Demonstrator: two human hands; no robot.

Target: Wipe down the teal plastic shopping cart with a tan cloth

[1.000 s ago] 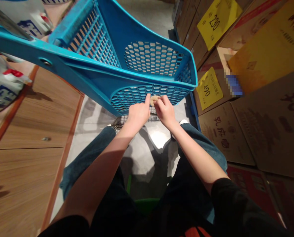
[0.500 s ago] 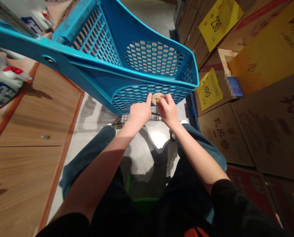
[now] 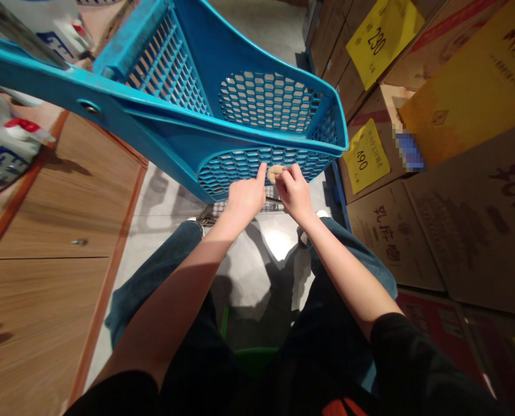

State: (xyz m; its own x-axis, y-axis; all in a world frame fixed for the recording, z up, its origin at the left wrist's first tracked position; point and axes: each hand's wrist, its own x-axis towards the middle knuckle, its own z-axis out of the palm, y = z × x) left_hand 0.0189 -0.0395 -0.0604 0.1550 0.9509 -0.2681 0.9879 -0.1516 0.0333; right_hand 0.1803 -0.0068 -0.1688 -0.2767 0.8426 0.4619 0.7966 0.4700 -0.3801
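Observation:
Both of my hands are in front of the near mesh side of a blue plastic shopping basket [image 3: 162,130]. My right hand [image 3: 295,193] pinches a small tan, sponge-like piece [image 3: 274,173], curved into a C shape; its exact kind is unclear. Just left of that piece is my left hand [image 3: 246,196], its index finger stretched out and the other fingers curled under. What those curled fingers hold, if anything, is hidden. Between the hands shows a thin dark bar [image 3: 273,200]; whether it is held or belongs to the basket I cannot tell.
Stacked cardboard boxes [image 3: 396,231] with yellow price signs [image 3: 366,156] line the right side. A wooden cabinet [image 3: 62,214] stands at left, with white-and-blue packages [image 3: 6,138] above it. Below my hands are the grey floor [image 3: 257,260] and my legs.
The tan piece has bent into a more open curve in my right fingers. A small gap now shows between it and my left index finger. The basket has barely shifted.

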